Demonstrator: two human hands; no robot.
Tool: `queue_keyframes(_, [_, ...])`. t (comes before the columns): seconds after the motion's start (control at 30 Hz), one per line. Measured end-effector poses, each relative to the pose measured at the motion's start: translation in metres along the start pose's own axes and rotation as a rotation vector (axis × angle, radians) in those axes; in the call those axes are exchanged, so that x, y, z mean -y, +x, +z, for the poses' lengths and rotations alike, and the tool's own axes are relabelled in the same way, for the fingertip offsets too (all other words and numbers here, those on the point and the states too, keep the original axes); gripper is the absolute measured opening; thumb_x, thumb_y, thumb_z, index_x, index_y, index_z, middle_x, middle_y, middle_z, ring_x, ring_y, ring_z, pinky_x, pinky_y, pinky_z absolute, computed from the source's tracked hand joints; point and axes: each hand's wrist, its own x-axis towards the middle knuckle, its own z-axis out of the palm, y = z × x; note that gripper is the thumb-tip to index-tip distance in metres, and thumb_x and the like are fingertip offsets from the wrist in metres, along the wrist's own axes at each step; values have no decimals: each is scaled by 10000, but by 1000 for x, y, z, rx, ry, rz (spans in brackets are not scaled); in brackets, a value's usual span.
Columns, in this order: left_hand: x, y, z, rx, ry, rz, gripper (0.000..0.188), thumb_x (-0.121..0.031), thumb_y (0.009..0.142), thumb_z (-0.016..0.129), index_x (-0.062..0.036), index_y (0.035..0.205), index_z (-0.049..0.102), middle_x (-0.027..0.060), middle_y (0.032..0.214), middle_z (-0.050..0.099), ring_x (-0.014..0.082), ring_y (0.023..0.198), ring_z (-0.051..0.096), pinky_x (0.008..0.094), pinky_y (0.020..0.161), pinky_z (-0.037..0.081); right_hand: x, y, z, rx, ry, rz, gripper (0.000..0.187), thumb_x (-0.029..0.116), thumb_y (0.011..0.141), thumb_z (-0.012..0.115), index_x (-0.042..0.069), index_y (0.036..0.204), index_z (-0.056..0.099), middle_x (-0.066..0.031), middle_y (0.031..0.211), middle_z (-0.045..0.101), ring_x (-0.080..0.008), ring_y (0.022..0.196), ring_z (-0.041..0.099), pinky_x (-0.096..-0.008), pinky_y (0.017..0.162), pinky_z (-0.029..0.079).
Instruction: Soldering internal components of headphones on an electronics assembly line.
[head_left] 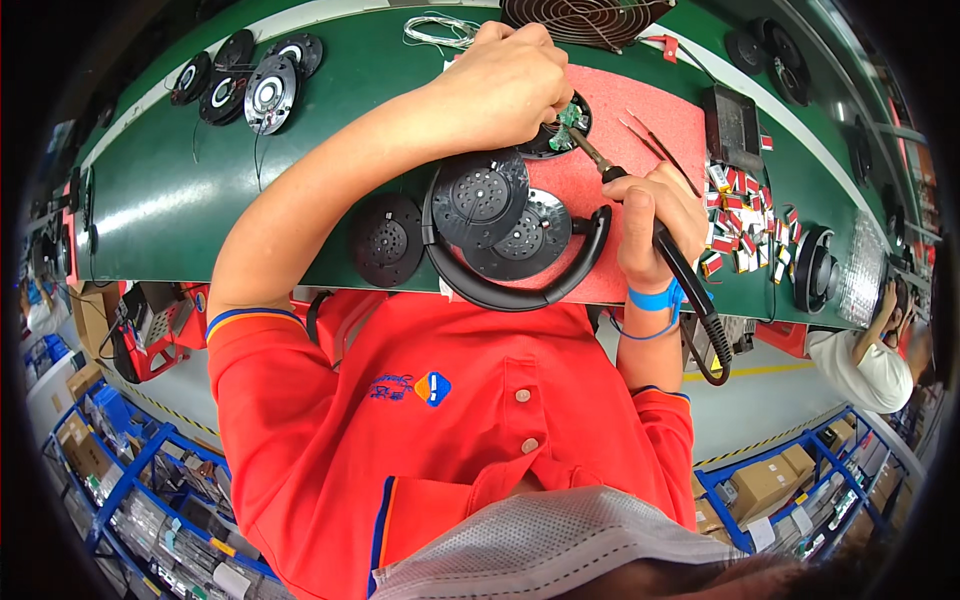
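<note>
My right hand (662, 220) is wrapped around a soldering iron (690, 280) with a black handle and trailing cable. Its metal tip reaches a small green circuit board (567, 125) inside a round black ear-cup housing (547, 145). From the other side, my left hand (510, 88) is closed, fingertips pinched at the same board; what they hold is hidden. Just below lies a curved black headphone headband (520, 297), with perforated black discs (482, 195) in and over its curve. Another perforated disc (387, 240) rests to its left. A blue band circles my right wrist.
A pink foam mat (655, 100) covers part of the green table (180, 220). On it lie thin dark tweezer-like prongs (660, 150). Rightward are a black tray (733, 130) and several small red-and-white battery packs (740, 225). A fan grille (590, 20), white wire coil (440, 30) and speaker discs (270, 92) sit farther back.
</note>
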Motion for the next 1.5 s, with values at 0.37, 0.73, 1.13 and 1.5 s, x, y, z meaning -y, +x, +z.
queue_keyframes(0.37, [3, 5, 5, -45, 4, 91, 69, -98, 699, 678, -68, 752, 709, 36, 819, 635, 240, 982, 534, 441, 839, 354, -1, 1, -1, 14, -6, 2, 257, 110, 876, 529, -12, 673, 630, -92, 606, 610, -175, 485, 451, -294, 458, 331])
queue_keyframes(0.73, [-1, -5, 1, 30, 87, 61, 96, -164, 744, 655, -79, 783, 676, 23, 922, 606, 213, 1020, 514, 395, 883, 375, 18, -62, -37, 299, 35, 78, 542, 555, 887, 526, 43, 1052, 586, -121, 753, 655, -245, 686, 641, -342, 587, 483])
queue_keyframes(1.13, [190, -61, -80, 30, 527, -573, 307, -107, 790, 558, -59, 1085, 625, 144, 1123, 613, 357, 1007, 601, 438, 862, 488, 31, -74, -47, 569, 91, -123, 323, 16, 712, 634, 85, 1019, 559, -143, 1048, 590, -346, 996, 573, -413, 811, 477])
queue_keyframes(1.5, [283, -10, -57, -223, 161, -345, 279, -64, 765, 565, -3, 1036, 586, 206, 1039, 621, 373, 948, 595, 434, 822, 476, -12, 6, -149, 248, -338, 128, 232, -88, 744, 611, 36, 929, 544, -143, 916, 560, -283, 819, 576, -312, 742, 467])
